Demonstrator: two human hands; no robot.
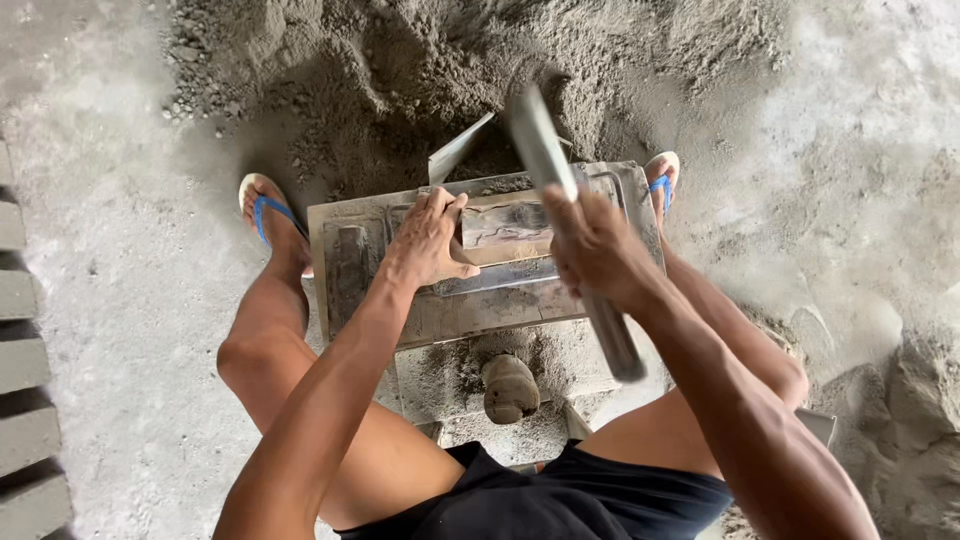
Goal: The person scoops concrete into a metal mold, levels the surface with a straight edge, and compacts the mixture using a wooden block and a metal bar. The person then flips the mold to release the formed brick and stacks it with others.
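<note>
Head-camera view, looking straight down at a seated person's bare legs and arms over a grey, cement-caked metal mould (345, 262) that sat on the ground between the knees. The left hand (428, 240) lay palm-down on the top of the mould, fingers curled over the edge of a flat metal plate (500, 272) and pressing on it. The right hand (592, 247) was closed tight around a long flat metal bar (545, 150) — the bar ran from below the wrist up past the far edge of the mould, its upper end blurred against the sand.

A heap of dark, damp sand and cement (400, 70) filled the ground beyond the mould, and a thin metal sheet (458, 148) stuck up out of it just behind the mould's far edge. Below the mould, near the person's lap, a rounded, mud-coated knob (510, 388) sat on a dusty ledge. Each foot wore a blue-strapped sandal (266, 207) — one on either side of the mould. Grey cast blocks (22, 360) lay in a row along the left edge.
</note>
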